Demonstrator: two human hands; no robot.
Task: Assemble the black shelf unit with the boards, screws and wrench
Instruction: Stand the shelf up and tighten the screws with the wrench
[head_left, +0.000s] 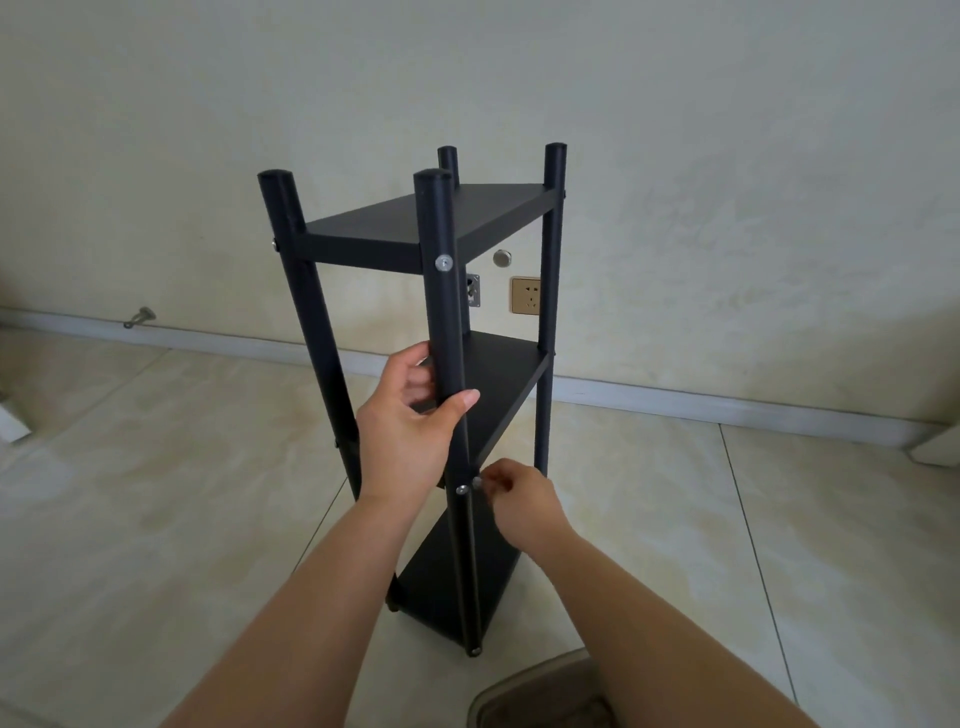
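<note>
A black shelf unit stands upright on a pale tiled floor, near a cream wall w/ a beige socket. Three boards are mounted between four round posts: top board, middle board, bottom board.

The left hand is wrapped around the nearest post, thumb across the front, fingers behind, just above the middle board's near corner. A silver screw sits in the same post higher up, at top-board level.

Lower and to the right, the right hand is pinched shut on a small silver piece at the post's side, level w/ the middle board; whether it's a screw or the wrench tip can't be told. A second screw head shows on the post's front, just beside those fingertips.

Both forearms reach in from the bottom edge.
</note>
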